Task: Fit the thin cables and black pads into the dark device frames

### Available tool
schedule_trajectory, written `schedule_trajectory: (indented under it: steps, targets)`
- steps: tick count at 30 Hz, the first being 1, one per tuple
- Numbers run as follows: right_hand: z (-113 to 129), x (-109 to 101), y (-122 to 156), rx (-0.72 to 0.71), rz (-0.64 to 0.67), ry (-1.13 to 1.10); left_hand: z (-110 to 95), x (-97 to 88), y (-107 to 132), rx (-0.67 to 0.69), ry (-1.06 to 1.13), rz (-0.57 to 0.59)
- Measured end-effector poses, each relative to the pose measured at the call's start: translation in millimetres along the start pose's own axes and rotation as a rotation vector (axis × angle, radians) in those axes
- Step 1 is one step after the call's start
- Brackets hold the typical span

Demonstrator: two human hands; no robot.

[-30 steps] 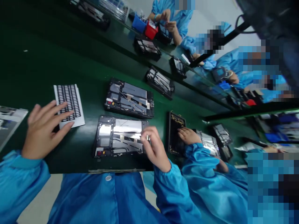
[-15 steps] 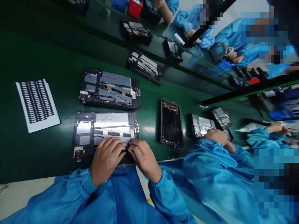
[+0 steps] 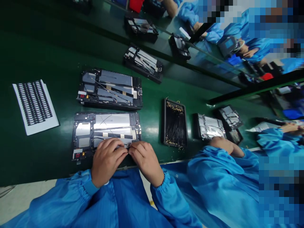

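Note:
An opened flat electronic device (image 3: 112,122), with silver panels and a black frame, lies directly before me on the green bench. At its near right part, my left hand (image 3: 108,160) is closed, thumb and fingertips pinched together. My right hand (image 3: 146,161) is also closed, its fingertips meeting those of the left over the device's near edge. Whatever sits between the fingertips is too small and covered to make out. Behind this device is a similar device (image 3: 114,88) with thin wires lying across it. To the right, a black tray (image 3: 163,123) contains many thin black cables with gold-coloured ends.
On the left lies a white sheet (image 3: 53,122) bearing rows of black stickers. Another device (image 3: 144,63) rests near the bench's back edge. A co-worker's hand (image 3: 222,145) is beside a device (image 3: 210,126) on the right. A dark rail (image 3: 256,88) crosses the upper right.
The view has shifted slightly. My fingertips have drawn closer together at the device's near edge, and the dark gap between them has narrowed. Both hands stay in nearly the same place.

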State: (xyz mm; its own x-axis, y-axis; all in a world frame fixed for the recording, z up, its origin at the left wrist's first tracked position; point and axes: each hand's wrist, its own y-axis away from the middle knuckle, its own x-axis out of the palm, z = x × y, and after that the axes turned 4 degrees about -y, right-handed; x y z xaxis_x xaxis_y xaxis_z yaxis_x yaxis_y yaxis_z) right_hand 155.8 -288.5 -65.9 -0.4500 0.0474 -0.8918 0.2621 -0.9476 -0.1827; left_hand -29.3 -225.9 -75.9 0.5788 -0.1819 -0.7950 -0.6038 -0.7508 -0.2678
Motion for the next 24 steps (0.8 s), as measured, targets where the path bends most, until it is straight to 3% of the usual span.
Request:
schedule_trajectory:
  steps: [7,24]
  targets:
    - [-7.4,-0.7,4.9,0.039,-0.130,-0.248,-0.5,-0.8,-0.5,-0.002,0.009,-0.017]
    - [-7.9,7.3,5.4,0.067,-0.164,-0.226,-1.0,-1.4,-2.7,0.005,0.007,-0.019]
